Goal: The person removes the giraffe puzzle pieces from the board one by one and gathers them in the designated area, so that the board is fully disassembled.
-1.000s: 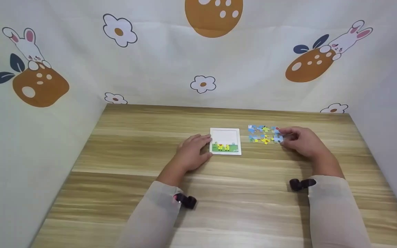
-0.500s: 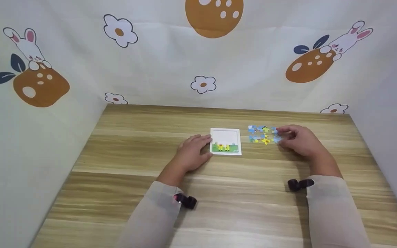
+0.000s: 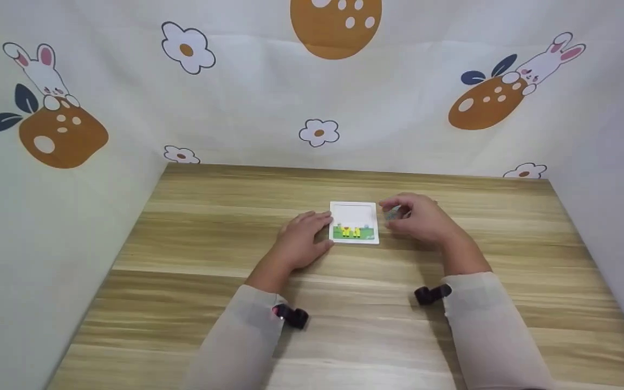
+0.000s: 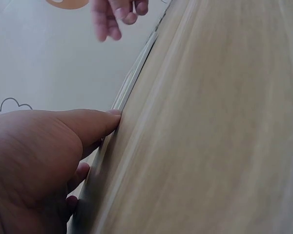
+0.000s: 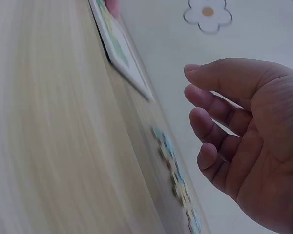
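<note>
A square white-framed jigsaw tray (image 3: 353,214) lies on the table, its lower strip showing a green and yellow picture and its upper part plain white. My left hand (image 3: 305,241) rests at the tray's left side, thumb at the near corner and fingertips along the edge. Just right of the tray, my right hand (image 3: 420,219) hovers with loosely bent fingers and nothing visible between them. Below it, several jigsaw pieces (image 5: 173,168) lie in a line in the right wrist view. From the head, that hand covers most of them; a small bluish patch shows between thumb and fingers.
The wood-grain table (image 3: 225,216) runs back to a pale cloth backdrop (image 3: 247,97) with printed rabbits, oranges and flowers. Cloth walls also rise at the left and right. A small black camera sits on each sleeve cuff.
My right hand has moved left from the right end of the jigsaw pieces to beside the tray, now covering the pieces in the head view. The left hand and tray stay put.
</note>
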The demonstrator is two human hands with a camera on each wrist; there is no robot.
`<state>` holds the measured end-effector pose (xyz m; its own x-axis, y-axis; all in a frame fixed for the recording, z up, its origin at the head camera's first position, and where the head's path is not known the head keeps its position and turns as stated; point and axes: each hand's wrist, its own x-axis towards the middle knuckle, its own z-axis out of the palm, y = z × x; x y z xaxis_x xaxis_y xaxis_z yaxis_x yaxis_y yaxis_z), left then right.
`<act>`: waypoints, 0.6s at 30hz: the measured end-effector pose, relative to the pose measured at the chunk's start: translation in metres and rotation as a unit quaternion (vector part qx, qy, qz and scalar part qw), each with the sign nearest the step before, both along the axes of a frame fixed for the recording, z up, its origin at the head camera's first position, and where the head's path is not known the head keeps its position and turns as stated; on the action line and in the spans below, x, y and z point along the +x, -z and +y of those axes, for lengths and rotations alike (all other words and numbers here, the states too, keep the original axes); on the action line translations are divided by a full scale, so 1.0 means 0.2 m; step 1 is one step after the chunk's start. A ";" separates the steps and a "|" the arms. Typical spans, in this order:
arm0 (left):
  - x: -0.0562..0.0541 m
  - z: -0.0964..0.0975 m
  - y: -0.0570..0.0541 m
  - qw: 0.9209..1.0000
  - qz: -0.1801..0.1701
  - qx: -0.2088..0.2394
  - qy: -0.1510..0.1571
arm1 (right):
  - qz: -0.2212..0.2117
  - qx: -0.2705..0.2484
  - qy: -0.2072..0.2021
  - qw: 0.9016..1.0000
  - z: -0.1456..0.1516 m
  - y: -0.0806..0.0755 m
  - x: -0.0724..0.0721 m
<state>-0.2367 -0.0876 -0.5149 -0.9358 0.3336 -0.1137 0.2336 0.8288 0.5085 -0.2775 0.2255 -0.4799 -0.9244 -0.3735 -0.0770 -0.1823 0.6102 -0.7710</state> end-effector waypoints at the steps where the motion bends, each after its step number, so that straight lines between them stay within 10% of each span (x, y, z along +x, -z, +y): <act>1: 0.00 0.00 0.00 1.000 0.002 0.001 0.001 | 0.001 -0.004 -0.005 1.000 -0.04 0.00 0.00; 18: -0.01 0.00 0.00 1.000 0.008 0.000 0.007 | 0.003 0.011 -0.062 0.998 -0.43 0.04 0.02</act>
